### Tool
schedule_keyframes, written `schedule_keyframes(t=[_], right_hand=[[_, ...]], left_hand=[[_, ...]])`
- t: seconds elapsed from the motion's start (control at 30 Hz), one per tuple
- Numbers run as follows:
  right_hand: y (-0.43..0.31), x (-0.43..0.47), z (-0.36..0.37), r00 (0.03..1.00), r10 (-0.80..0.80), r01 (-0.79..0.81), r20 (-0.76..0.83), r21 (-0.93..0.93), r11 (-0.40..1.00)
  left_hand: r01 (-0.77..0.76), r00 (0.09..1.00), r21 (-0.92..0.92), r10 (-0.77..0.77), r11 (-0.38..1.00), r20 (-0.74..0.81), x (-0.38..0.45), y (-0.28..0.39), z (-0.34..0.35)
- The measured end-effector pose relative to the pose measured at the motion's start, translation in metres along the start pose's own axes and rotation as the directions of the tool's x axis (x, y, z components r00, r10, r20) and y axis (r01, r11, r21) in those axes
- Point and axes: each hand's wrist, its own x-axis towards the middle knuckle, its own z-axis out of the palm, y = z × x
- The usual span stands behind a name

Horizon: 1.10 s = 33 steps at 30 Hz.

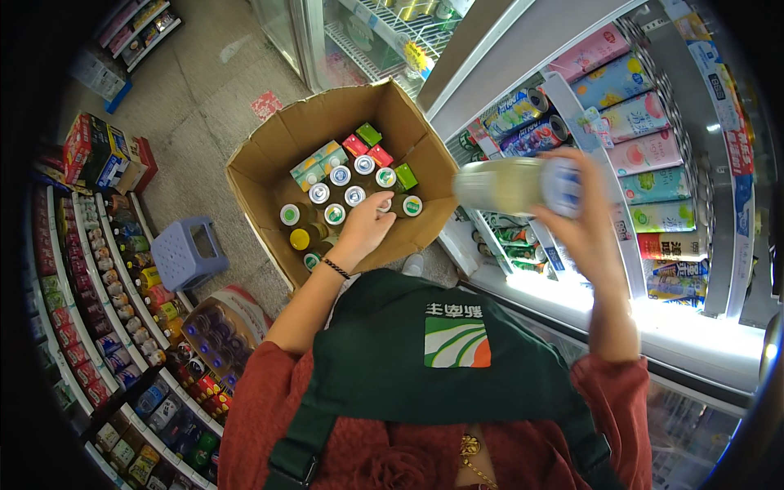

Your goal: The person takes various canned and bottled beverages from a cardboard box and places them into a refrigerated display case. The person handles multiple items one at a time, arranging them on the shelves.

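Note:
An open cardboard box (pixel 269 147) stands before me, holding several capped bottles (pixel 340 176) and small drink cartons (pixel 318 164). My left hand (pixel 367 226) reaches into it, with its fingertips around the white cap of a bottle whose body is mostly hidden. In my right hand (pixel 576 208) is a bottle of pale yellow liquid (pixel 502 187), gripped by its blue-and-white cap end. That bottle lies sideways in the air, blurred, between the box's right edge and the lit fridge shelves (pixel 625 257).
Drink cans (pixel 649 150) line the fridge shelves at the right. An open glass door (pixel 288 37) is at the top. At the left are a blue plastic stool (pixel 184 254), a pack of bottles (pixel 223 337), stacked cartons (pixel 101 156) and full drink shelves (pixel 131 392).

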Motion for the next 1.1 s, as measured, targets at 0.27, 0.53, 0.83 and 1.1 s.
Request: schedule_keyframes(t=[0.27, 0.53, 0.83, 1.1], right_hand=[[0.098, 0.086, 0.214, 0.989, -0.095, 0.085, 0.117, 0.088, 0.993], [0.121, 0.175, 0.294, 0.949, 0.095, -0.058, 0.301, -0.13, 0.99], [0.118, 0.25, 0.346, 0.874, 0.183, -0.026, 0.451, -0.334, 0.942], [0.15, 0.243, 0.402, 0.825, 0.385, -0.153, 0.414, -0.491, 0.857]], left_hand=[[0.003, 0.994, -0.213, -0.026, 0.977, -0.108, 0.081, -0.031, 0.041], [0.137, 0.98, -0.43, -0.186, 0.892, -0.074, 0.129, -0.063, 0.015], [0.246, 0.936, -0.41, -0.326, 0.878, -0.137, 0.126, -0.084, 0.005], [0.253, 0.943, -0.487, -0.326, 0.836, -0.069, 0.114, -0.082, -0.001]])
